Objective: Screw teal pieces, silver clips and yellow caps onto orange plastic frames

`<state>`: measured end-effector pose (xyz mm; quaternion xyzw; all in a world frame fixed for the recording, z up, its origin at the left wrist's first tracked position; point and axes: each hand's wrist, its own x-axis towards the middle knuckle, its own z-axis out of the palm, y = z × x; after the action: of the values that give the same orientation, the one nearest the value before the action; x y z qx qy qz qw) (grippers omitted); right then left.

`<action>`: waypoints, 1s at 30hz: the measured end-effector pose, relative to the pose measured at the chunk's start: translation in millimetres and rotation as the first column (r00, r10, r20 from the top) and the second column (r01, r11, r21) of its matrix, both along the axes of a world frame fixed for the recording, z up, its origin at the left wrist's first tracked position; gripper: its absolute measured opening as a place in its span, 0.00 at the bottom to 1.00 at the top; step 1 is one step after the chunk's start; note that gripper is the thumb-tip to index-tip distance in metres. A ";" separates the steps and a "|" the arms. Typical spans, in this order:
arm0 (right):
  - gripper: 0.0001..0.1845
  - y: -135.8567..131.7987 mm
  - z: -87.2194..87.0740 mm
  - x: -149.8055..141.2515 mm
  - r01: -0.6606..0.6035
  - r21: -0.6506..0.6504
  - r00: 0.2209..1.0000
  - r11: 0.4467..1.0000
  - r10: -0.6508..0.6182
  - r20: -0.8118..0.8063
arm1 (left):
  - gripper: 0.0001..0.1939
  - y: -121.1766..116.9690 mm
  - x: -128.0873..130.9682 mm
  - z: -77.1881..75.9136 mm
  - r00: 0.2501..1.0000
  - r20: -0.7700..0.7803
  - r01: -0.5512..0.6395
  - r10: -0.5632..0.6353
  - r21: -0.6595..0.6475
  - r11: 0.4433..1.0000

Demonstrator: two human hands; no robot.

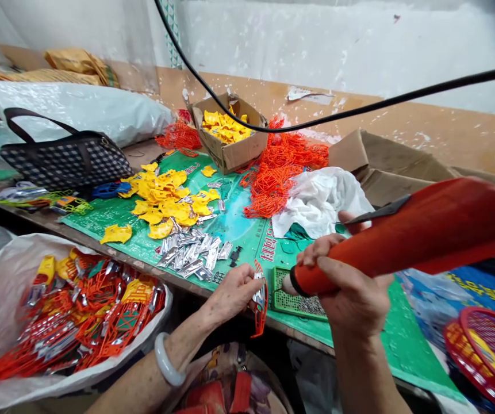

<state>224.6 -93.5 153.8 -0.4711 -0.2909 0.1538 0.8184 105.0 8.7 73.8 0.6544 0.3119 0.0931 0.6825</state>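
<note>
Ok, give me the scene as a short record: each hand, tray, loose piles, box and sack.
Left hand: pinching an orange plastic frame with a silver piece on it
Right hand: gripping a red power tool
Green tray: small metal pieces inside
Loose piles: yellow plastic pieces, silver metal plates, orange frames
Cardboard box: yellow pieces inside
White sack: orange, yellow and silver parts

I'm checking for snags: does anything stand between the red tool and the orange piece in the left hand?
Nothing visible stands between the red tool in the right hand and the orange piece in the left hand; the green tray seems to lie below the gap.
</note>
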 end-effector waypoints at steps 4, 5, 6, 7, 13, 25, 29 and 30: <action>0.09 1.4 -2.5 -14.5 -0.071 -0.034 0.997 0.997 0.070 -0.021 | 0.11 -0.6 0.3 -1.1 1.000 0.028 0.004 -0.004 0.000 1.000; 0.08 2.1 -3.7 -16.5 -0.082 -0.051 0.996 0.995 0.081 -0.021 | 0.11 -0.9 0.2 -0.5 0.999 0.034 0.001 -0.001 -0.007 1.000; 0.08 2.9 -4.8 -18.0 -0.091 -0.068 0.996 0.994 0.090 -0.017 | 0.11 -1.1 0.0 0.3 0.999 0.038 -0.005 0.006 -0.016 1.000; 0.07 3.6 -5.5 -19.0 -0.098 -0.082 0.995 0.992 0.097 -0.010 | 0.11 -1.4 -0.2 1.0 0.999 0.040 -0.010 0.011 -0.026 1.000; 0.05 7.5 -7.0 -19.3 -0.119 -0.107 0.992 0.987 0.122 0.028 | 0.08 -1.6 -1.5 2.6 0.999 0.044 -0.014 0.015 -0.035 0.999; 0.08 9.6 -10.7 -19.6 -0.145 -0.142 0.988 0.979 0.152 0.039 | 0.08 -1.4 -1.2 1.4 0.998 0.056 -0.023 0.025 -0.047 0.999; 0.09 9.6 -8.2 -21.2 -0.132 -0.137 0.990 0.982 0.138 0.032 | 0.08 -1.3 -1.4 0.7 0.998 0.060 -0.006 0.009 -0.053 0.999; 0.10 9.6 -8.4 -21.4 -0.132 -0.135 0.990 0.982 0.137 0.030 | 0.08 -1.3 -1.5 0.5 0.998 0.062 -0.001 0.004 -0.053 0.999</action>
<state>203.2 -83.9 145.4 -0.5065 -0.3274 0.2183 0.7672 103.5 7.4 74.2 0.6324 0.2937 0.1060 0.7089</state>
